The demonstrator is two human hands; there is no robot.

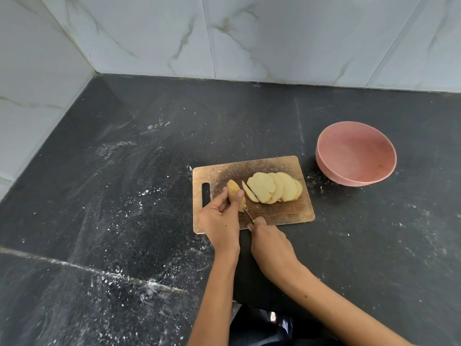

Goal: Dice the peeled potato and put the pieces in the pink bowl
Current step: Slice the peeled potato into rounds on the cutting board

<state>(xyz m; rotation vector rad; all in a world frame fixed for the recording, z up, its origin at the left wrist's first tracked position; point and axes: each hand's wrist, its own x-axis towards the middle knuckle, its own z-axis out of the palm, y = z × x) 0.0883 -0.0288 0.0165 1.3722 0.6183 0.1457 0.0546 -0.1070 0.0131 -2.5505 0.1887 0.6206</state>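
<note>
Slicing is the step in hand: you are working on a dark stone desk (124, 196) dusted with pale specks, tiled walls (274, 33) rising behind it, and the wooden cutting board (287, 211) is your landmark. The pink bowl (331, 168) stands off the board's far right corner, apart from it, and looks empty. On the board's right half lies a fan of overlapping potato slices (272, 191), leaning one on another. At the board's left half, near its handle slot, your left hand (219, 218) grips the remaining potato end (234, 190), fingers (240, 194) curled over its top. Your right hand (270, 243), at the board's near edge, is closed round the handle of a knife (249, 214), whose thin blade runs up against the uncut end.

Judging by this, the task is at an early stage: rounds only, no dice, nothing in the bowl. The next move likely calls for finishing this last end with your left fingertips tucked back from the edge, then stacking slices to cut strips and cubes.

Most of the blade is hidden behind the potato, the handle is buried in your grip, and your forearms run out of frame below.
</note>
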